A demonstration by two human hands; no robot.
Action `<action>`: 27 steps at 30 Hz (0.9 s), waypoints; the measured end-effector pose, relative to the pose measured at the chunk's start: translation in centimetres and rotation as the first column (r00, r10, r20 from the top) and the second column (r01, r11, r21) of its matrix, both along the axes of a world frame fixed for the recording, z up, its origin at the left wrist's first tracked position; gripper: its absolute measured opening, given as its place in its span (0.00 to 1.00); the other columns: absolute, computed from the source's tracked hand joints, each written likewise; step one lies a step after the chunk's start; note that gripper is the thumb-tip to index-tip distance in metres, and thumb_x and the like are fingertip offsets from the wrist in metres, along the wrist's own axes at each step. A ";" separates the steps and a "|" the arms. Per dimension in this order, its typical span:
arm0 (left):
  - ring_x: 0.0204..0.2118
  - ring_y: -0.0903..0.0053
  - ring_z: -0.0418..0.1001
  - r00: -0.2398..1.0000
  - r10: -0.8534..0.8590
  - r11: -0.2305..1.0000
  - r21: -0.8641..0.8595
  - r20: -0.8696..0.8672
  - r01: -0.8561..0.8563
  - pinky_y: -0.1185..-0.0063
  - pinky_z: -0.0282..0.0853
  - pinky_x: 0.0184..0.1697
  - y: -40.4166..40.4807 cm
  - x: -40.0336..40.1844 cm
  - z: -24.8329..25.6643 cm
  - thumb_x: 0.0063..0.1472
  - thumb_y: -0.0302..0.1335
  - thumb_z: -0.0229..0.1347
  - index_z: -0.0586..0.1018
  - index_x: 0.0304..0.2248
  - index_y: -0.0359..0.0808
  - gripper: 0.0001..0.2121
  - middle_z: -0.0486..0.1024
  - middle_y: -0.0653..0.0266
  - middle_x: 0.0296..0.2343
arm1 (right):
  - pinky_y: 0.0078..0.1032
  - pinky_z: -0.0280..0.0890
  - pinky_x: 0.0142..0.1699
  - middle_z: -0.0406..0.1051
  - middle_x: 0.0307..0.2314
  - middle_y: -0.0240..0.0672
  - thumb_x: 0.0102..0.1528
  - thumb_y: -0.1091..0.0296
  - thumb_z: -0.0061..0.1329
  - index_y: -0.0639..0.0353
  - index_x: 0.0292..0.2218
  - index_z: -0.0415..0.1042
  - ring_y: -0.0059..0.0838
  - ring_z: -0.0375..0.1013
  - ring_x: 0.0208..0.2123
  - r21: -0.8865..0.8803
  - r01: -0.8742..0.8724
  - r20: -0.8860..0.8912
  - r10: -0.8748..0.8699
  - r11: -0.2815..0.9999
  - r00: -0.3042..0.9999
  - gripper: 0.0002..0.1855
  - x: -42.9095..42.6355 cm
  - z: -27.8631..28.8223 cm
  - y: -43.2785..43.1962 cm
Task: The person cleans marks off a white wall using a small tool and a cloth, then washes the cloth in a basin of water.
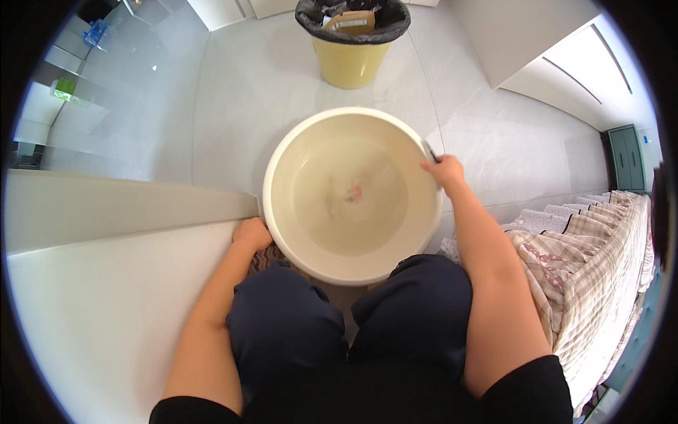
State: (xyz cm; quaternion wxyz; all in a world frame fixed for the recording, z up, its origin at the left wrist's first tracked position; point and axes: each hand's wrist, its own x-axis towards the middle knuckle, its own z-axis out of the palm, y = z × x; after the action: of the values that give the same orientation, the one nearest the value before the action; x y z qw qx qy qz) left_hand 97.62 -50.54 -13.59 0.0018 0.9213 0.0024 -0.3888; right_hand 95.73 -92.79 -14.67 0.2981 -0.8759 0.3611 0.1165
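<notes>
A large cream plastic basin (pixel 296 159) with a printed mark on its bottom stands in front of my knees; whether it holds water cannot be told for certain. At the basin's right rim, my right hand (pixel 447 170) has its thumb over the edge and holds a thin dark item (pixel 430 151), slightly blurred, whose kind is unclear. My left hand (pixel 254 234) is curled low beside the basin's left rim, close to the end of a white wall or panel. Its fingertips are hidden, so its grip is unclear.
Beyond the basin, a yellow bin (pixel 352 61) with a black liner holds cardboard. A white partition (pixel 132 206) comes in from the left. On the right are a bed with a plaid quilted cover (pixel 593 286) and a white cabinet (pixel 561 79). A patterned mat (pixel 263 258) lies near my left hand.
</notes>
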 end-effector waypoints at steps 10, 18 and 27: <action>0.39 0.76 0.66 0.691 0.462 0.529 -0.453 -0.556 -0.718 0.81 0.58 0.43 0.2 -1.1 -0.5 0.48 0.26 0.51 0.73 0.39 0.34 0.16 0.71 0.61 0.35 | 0.30 0.64 0.36 0.70 0.28 0.42 0.40 0.56 0.51 0.64 0.30 0.70 0.36 0.70 0.31 -0.052 0.109 -0.067 -0.112 0.993 0.991 0.20 -1.0 -1.4 -1.0; 0.34 0.77 0.69 0.629 0.529 0.334 -0.541 -0.570 -0.772 0.81 0.62 0.39 -4.6 -0.1 -2.1 0.49 0.24 0.51 0.72 0.38 0.31 0.14 0.72 0.60 0.33 | 0.28 0.63 0.33 0.71 0.25 0.40 0.40 0.58 0.52 0.63 0.27 0.70 0.34 0.70 0.28 -0.117 0.241 -0.025 -0.245 0.964 0.969 0.17 -0.6 -2.0 -4.4; 0.36 0.75 0.68 0.755 0.513 0.385 -0.677 -0.408 -0.627 0.78 0.63 0.39 -12.0 5.7 -3.5 0.51 0.24 0.50 0.69 0.41 0.31 0.16 0.69 0.59 0.36 | 0.30 0.63 0.39 0.70 0.31 0.42 0.40 0.56 0.51 0.63 0.32 0.70 0.38 0.70 0.35 -0.145 0.423 -0.008 -0.429 0.894 0.903 0.20 -1.3 -3.7 -10.4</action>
State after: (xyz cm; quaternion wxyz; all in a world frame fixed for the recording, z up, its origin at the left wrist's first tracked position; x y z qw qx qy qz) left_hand 103.27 -62.52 -17.07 0.5357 0.7372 0.1496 -0.3836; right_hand 94.43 -103.22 -18.41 0.2470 -0.7918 0.5572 0.0401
